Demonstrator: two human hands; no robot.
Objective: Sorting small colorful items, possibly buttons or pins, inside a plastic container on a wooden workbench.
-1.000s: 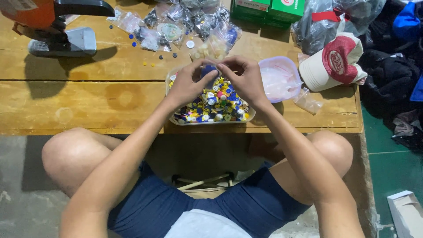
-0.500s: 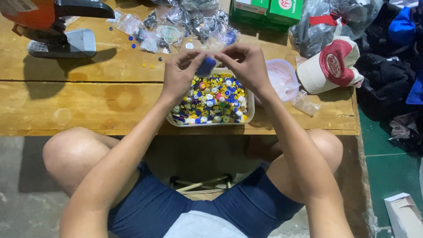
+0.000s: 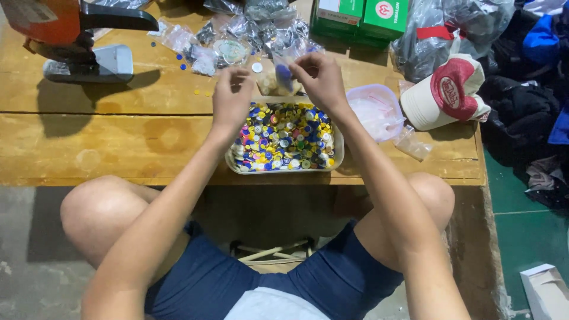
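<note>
- wooden planks are making up the bench (image 3: 118, 142), which is standing low on a concrete floor, with the person's knees tucked up against its near edge.
- both hands are hovering just above the far rim of a shallow tray (image 3: 232, 166) that is brimming with small round caps (image 3: 284, 136) in yellow, blue, white and green.
- the right hand (image 3: 320, 80) is pinching the top of a small clear bag (image 3: 283, 76), its grip clamped on the plastic; blue pieces are showing inside, and the bag is hanging over the tray, so anything slipping out would likely be dropping back in.
- the left hand (image 3: 232, 98) is curling close beside the bag; whether its fingers are gripping the bag's other edge or a small piece, i cannot tell.
- beyond the hands, filled clear bags (image 3: 237, 35) are piling up; to the right, a clear tub (image 3: 374, 109) and a red-and-cream cap (image 3: 447, 92) are sitting within reach.
- far to the left, an orange machine (image 3: 53, 35) is resting on the bench.
</note>
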